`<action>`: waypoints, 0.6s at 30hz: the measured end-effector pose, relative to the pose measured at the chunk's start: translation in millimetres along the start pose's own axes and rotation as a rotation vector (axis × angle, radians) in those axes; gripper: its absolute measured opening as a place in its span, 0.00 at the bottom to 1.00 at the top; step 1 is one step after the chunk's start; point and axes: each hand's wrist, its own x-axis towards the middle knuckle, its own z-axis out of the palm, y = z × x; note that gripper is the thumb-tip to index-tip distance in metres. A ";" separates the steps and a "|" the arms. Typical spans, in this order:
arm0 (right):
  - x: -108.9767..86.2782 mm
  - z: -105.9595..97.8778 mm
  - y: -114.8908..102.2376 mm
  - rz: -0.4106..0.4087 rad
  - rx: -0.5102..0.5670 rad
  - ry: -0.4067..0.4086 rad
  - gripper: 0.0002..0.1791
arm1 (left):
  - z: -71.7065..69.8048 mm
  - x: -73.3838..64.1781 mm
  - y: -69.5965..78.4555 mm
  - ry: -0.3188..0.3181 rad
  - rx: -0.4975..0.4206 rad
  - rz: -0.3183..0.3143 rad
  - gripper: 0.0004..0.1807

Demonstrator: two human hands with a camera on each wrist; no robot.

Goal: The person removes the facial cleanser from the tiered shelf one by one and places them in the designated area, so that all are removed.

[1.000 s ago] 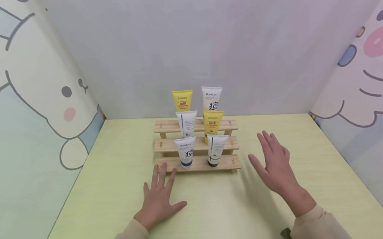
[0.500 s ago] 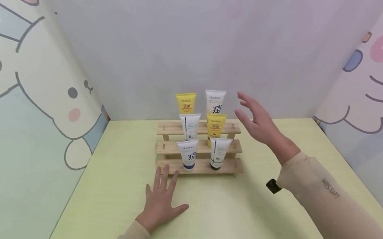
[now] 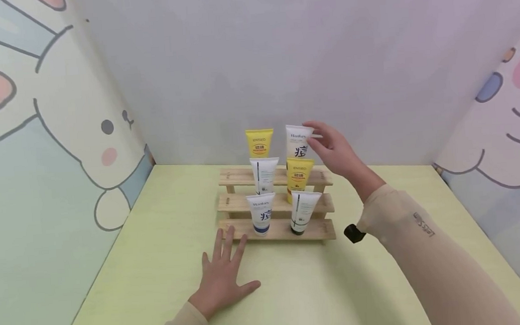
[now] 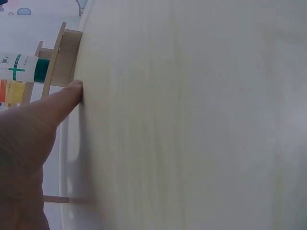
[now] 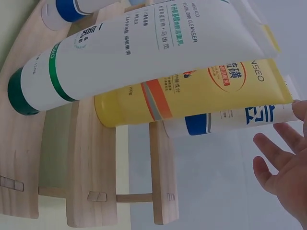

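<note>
A three-tier wooden rack (image 3: 276, 233) holds several squeeze tubes standing on their caps. The upper right one, a white Hankey tube (image 3: 299, 138), has my right hand (image 3: 336, 149) at its top right edge, thumb and fingertips beside it and fingers loosely bent. In the right wrist view, those fingertips (image 5: 265, 143) lie near the tube's upper end, partly behind a yellow ENSEO tube (image 5: 192, 93). My left hand (image 3: 223, 278) rests spread on the table, fingertips close to the rack's front left corner. In the left wrist view its thumb (image 4: 67, 100) points along the tabletop.
A second yellow tube (image 3: 260, 145) stands at the top left, over a white tube (image 3: 264, 175) and another Hankey tube (image 3: 261, 213). A green-capped white tube (image 5: 120, 52) stands front right. A grey wall (image 3: 217, 75) rises behind the table (image 3: 287, 291), with cartoon-printed side walls.
My right hand has moved up and left from beside the rack to the top right tube. The left hand has stayed in place on the table; the view has shifted slightly.
</note>
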 end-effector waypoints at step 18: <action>-0.4 3.3 4.1 0.061 0.081 0.164 0.22 | -0.7 -3.2 0.9 0.011 0.018 -0.001 0.61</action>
